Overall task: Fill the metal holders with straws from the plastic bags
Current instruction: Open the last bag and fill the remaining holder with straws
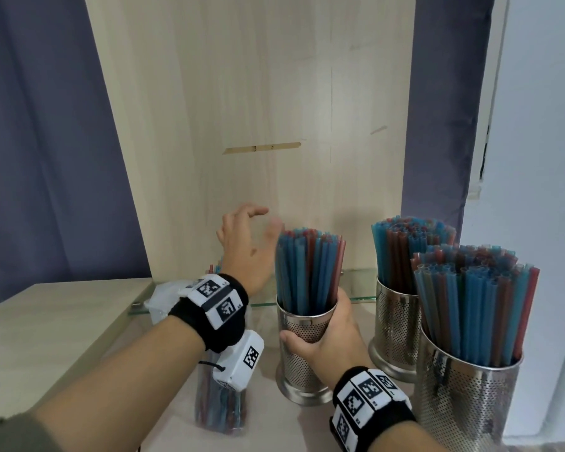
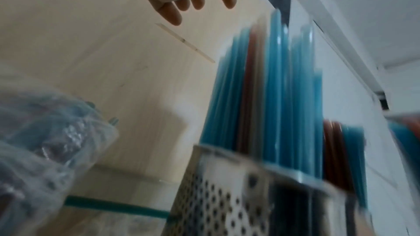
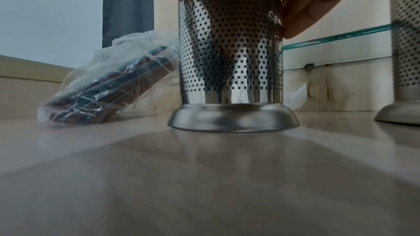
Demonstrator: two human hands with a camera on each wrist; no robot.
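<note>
No brand or readable writing is seen anywhere; only black-and-white square code markers are carried on the wristbands (image 1: 221,301), with tiny digits too small to be read. The middle metal holder (image 1: 304,340) is gripped by the right hand (image 1: 330,340), thumb on its left side and fingers wrapped round the right of the perforated wall, and it is stood upright on its flared base on the table (image 3: 204,177). It is packed with blue and red straws (image 1: 307,269), their long axes vertical and open ends pointed up. Just left of those straw tops the left hand (image 1: 245,246) is held in the air, fingers spread and relaxed, nothing grasped. Below the left wrist a plastic bag (image 1: 221,406) of straws is laid on the table, its length run away from the person, with the far end propped a little higher in the right wrist view. To the right of the right hand two more holders (image 1: 395,324) (image 1: 467,396) are stood upright, both filled, straws pointed up. A glass shelf (image 1: 359,288) is seen beyond the hands.
</note>
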